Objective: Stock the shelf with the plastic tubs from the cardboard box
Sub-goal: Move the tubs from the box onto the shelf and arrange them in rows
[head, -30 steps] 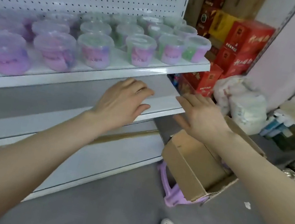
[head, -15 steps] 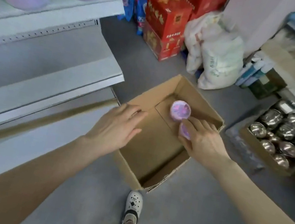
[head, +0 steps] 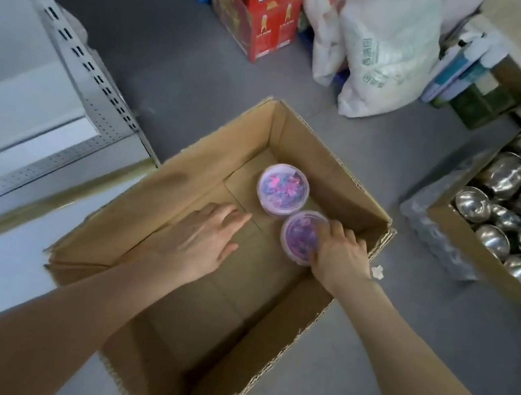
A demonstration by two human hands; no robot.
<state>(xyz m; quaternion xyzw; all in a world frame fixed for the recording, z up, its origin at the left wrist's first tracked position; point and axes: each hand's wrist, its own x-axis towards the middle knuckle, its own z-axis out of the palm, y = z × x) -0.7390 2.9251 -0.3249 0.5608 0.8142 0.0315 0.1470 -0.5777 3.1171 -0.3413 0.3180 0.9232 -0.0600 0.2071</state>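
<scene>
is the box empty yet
Not empty. Two lidded tubs stand in the box: the far tub and the near tub, which the right hand grips. Otherwise bare cardboard.

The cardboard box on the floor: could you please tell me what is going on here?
A person has both hands in the cardboard box. The right hand grips the nearer tub; the left hand is open just left of the farther tub, holding nothing. Those two tubs are all that shows in the box, and the shelf stands to its left.
</scene>
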